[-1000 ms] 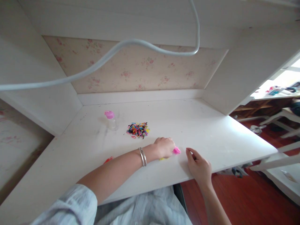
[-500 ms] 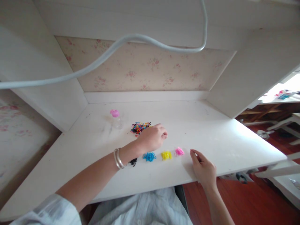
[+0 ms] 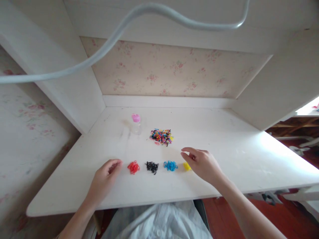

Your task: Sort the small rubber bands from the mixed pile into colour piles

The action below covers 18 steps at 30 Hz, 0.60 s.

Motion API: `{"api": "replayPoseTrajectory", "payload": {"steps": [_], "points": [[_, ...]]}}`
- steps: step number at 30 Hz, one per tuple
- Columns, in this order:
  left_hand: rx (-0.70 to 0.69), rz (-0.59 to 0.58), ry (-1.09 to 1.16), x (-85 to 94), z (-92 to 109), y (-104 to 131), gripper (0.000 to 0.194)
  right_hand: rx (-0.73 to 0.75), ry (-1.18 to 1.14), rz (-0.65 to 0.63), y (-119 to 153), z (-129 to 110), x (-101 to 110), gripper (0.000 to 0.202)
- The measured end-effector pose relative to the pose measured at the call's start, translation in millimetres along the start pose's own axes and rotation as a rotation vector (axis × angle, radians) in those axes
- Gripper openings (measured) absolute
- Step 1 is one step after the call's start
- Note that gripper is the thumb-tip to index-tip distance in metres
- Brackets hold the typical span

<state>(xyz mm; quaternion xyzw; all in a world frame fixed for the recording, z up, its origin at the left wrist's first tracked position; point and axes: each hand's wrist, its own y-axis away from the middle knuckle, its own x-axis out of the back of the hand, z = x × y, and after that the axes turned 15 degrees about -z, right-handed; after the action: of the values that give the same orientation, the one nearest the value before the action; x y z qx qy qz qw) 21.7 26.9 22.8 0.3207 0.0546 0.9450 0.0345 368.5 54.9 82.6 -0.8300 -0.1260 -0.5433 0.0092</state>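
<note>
Small rubber bands lie in a row of one-colour piles on the white table: a red pile [image 3: 134,167], a black pile [image 3: 152,167], a blue pile [image 3: 170,165] and a yellow pile [image 3: 187,166]. Behind them is a mixed pile of coloured rubber bands [image 3: 161,136]. My left hand [image 3: 106,177] rests just left of the red pile, thumb and fingers pinched together; anything between them is too small to make out. Over the yellow pile, partly covering it, hovers my right hand [image 3: 203,165], its thumb and index finger slightly apart. The pink pile is hidden behind it.
A small clear bottle with a pink cap [image 3: 136,122] stands at the back left of the white table [image 3: 224,132]. A white cable [image 3: 149,8] crosses the upper view. White panels and a floral wall [image 3: 169,69] border the table.
My left hand has drawn back from beside the mixed pile to the left of the red one. My right hand has moved forward and left, over the yellow pile. The view has shifted left.
</note>
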Motion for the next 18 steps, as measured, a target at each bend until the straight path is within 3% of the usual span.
{"api": "replayPoseTrajectory", "payload": {"steps": [3, 7, 12, 18], "points": [[-0.005, 0.053, 0.06, -2.1, -7.3, 1.1, 0.034, 0.077, 0.195, -0.155, -26.0, -33.3, -6.4, 0.034], [-0.04, 0.042, 0.075, -2.3, -5.0, -1.4, 0.034, 0.066, 0.404, -0.271, -63.8, -58.9, -22.7, 0.035], [-0.049, 0.03, 0.047, -0.7, -7.7, -0.2, 0.03, 0.046, 0.477, -0.306, -91.8, -67.1, -36.0, 0.041], [-0.086, 0.013, 0.026, -1.7, -8.2, -0.5, 0.028, 0.049, 0.492, -0.311, -95.8, -64.4, -44.2, 0.038]]}}
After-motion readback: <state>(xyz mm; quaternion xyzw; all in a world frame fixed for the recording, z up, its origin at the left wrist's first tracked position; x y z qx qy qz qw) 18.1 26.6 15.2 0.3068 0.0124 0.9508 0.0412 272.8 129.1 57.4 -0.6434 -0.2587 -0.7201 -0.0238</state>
